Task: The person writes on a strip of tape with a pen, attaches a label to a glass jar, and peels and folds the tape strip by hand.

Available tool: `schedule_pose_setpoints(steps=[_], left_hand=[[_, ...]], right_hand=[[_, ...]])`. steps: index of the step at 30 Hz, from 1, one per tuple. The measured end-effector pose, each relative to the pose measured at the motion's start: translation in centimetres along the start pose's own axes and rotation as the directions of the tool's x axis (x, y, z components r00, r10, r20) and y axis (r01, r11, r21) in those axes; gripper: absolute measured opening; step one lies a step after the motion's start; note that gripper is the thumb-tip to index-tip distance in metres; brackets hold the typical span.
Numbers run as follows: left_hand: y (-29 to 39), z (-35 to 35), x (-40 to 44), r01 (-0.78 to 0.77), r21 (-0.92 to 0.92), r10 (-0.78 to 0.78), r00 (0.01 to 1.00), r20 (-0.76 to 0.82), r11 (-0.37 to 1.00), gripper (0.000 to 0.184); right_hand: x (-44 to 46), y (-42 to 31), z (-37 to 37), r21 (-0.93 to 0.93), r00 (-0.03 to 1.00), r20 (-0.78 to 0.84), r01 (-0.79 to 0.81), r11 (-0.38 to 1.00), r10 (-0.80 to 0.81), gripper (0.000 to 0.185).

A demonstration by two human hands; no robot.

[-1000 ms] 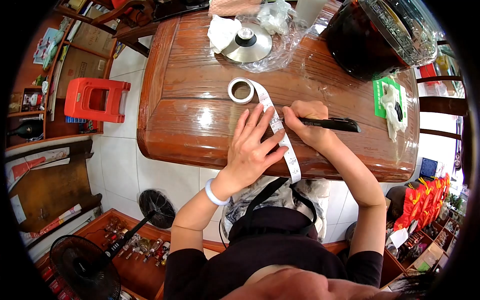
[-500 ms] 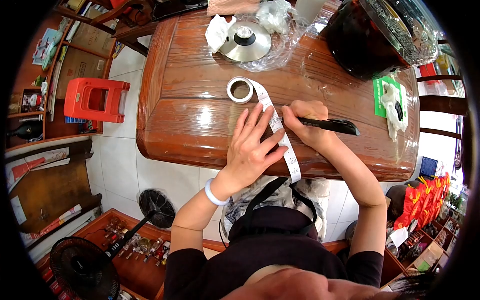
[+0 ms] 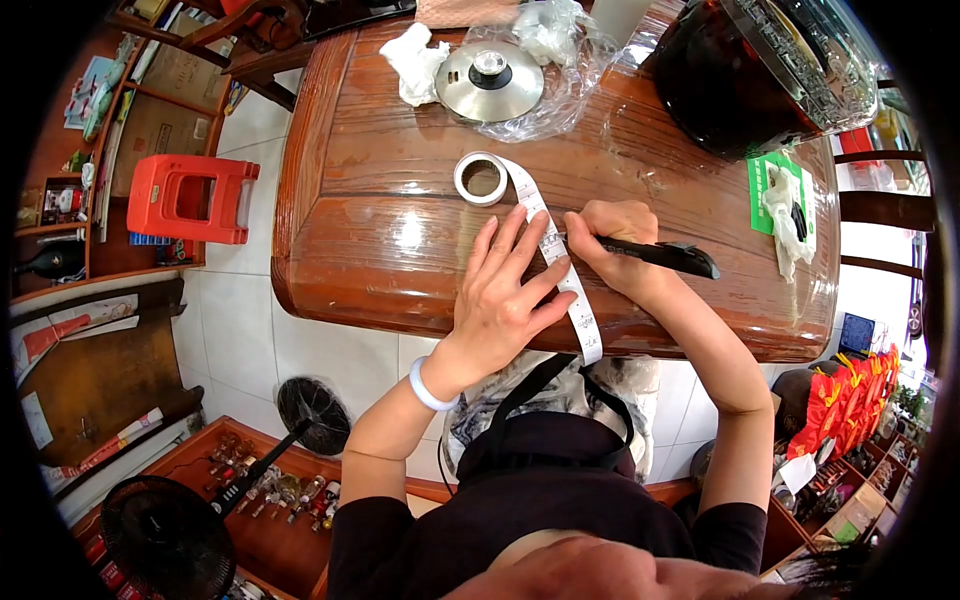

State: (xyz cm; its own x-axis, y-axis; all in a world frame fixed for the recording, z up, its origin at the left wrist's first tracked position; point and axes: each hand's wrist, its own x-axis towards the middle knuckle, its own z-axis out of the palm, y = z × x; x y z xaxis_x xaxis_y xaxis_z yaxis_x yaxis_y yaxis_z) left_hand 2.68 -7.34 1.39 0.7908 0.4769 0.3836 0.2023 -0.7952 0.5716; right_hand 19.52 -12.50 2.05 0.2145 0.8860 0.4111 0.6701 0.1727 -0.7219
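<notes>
A strip of white label tape [image 3: 583, 318] with handwriting on it runs from a small roll [image 3: 461, 178] across the wooden table and past its front edge. My left hand [image 3: 505, 285] lies flat with its fingers spread, pressing on the strip. On the strip's right side, my right hand [image 3: 615, 245] is closed around a black pen [image 3: 675, 258]. The pen's tip is hidden behind my fingers, close to the tape. The marks on the tape are too small to read.
Behind the roll sit a metal pot lid [image 3: 470, 98], a crumpled tissue [image 3: 415, 65] and a clear plastic bag [image 3: 570, 95]. A large dark container [image 3: 700, 95] stands at the back right, near a green packet [image 3: 757, 195]. A red stool [image 3: 150, 200] is left of the table.
The tissue by the lid has shifted left and opened out a little. The pen's rear end has tilted slightly. Both hands and the tape stay almost in place.
</notes>
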Motion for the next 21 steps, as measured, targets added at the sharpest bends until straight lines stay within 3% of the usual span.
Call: schedule_pose_setpoints(steps=[9, 14, 21], left_hand=[[0.09, -0.01, 0.07, -0.001, 0.002, 0.002, 1.000, -0.003, 1.000, 0.030], [0.07, -0.01, 0.04, -0.001, 0.000, 0.001, 1.000, 0.001, 1.000, 0.031], [0.05, 0.01, 0.05, 0.001, 0.000, -0.001, 1.000, 0.001, 1.000, 0.031]], right_hand=[[-0.01, -0.10, -0.02, 0.006, 0.999, 0.000, -0.032, 0.999, 0.032, 0.030], [0.08, -0.08, -0.05, -0.008, 0.997, -0.035, 0.064, 0.998, -0.064, 0.027], [-0.05, 0.11, -0.01, -0.013, 0.998, -0.017, 0.063, 0.998, -0.064, 0.031]])
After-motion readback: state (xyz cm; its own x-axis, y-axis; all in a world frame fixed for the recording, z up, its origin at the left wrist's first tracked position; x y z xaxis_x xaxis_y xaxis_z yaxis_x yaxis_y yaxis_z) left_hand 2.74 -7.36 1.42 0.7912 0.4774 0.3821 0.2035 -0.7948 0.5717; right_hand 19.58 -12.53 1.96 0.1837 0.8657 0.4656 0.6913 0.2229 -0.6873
